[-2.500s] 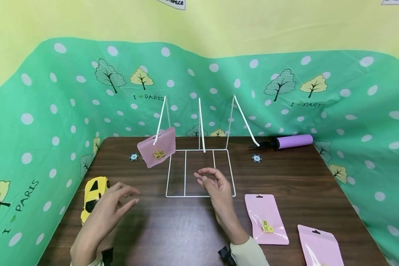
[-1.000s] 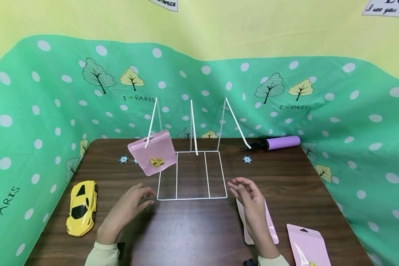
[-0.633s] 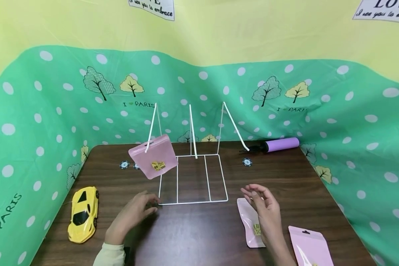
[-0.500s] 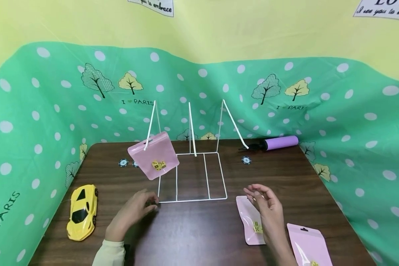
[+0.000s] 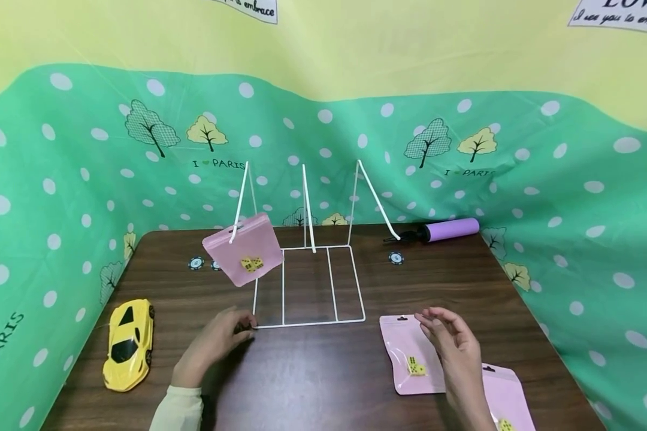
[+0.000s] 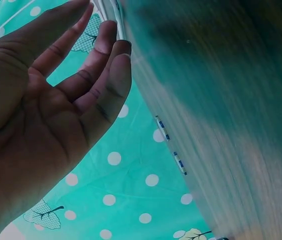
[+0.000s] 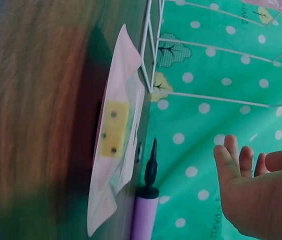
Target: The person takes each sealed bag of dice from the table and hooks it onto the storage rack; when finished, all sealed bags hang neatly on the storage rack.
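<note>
My left hand is at the front left corner of a white wire display rack, thumb and fingertips pinching the wire there. A pink zip pouch with yellow dice in it hangs from the rack's left arm. My right hand hovers with loosely bent fingers over a second pink pouch lying on the table, covering part of its right side. Yellow dice show through its front. In the right wrist view that hand holds nothing. A third pink pouch lies to the right, partly behind my wrist.
A yellow toy car stands at the left table edge. Poker chips lie behind the hanging pouch, and another chip is right of the rack. A purple hand pump lies at the back right. Patterned green cloth walls the table.
My right hand has moved right from before the rack to over the flat pouch. My left hand has moved from near the car to the rack's front left corner. The hanging pouch swings slightly.
</note>
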Available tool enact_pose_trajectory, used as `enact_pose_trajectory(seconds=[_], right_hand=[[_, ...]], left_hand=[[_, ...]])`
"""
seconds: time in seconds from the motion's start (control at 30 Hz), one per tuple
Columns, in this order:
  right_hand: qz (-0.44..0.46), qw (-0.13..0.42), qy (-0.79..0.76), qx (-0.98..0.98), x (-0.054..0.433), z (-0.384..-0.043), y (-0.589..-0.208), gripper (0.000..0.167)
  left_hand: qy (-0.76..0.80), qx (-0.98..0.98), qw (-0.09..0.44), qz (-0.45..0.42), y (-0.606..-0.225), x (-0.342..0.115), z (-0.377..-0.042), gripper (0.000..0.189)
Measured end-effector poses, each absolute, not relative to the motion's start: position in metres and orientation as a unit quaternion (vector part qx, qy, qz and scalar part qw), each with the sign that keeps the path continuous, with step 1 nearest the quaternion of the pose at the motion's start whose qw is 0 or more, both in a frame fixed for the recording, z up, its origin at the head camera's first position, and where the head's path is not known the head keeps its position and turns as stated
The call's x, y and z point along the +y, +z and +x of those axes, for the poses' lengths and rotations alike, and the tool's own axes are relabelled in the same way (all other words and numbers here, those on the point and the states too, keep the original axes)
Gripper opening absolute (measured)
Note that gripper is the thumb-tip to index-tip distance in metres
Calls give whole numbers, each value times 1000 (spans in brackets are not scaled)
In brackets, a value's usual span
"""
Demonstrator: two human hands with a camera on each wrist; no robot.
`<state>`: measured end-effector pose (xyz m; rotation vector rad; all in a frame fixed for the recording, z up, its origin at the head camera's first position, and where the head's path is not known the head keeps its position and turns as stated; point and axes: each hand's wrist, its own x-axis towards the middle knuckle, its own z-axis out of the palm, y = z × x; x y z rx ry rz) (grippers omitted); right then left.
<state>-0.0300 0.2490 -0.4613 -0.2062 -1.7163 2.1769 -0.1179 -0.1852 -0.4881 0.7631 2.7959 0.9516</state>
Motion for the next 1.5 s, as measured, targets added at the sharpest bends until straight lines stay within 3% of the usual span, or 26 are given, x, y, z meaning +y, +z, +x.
enact_pose_trajectory(seconds=[0.57, 1.13, 1.5], right_hand=[[-138, 188, 744, -626, 269, -6, -459, 26], [-123, 254, 776, -564, 307, 16, -469, 21], [-184, 262, 742, -589, 327, 30, -470, 19]], left_hand=[[299, 931, 93, 186, -491, -179, -123, 16], [301, 931, 85, 186, -497, -173, -130, 23], [307, 927, 90, 197, -498, -173, -134, 24]])
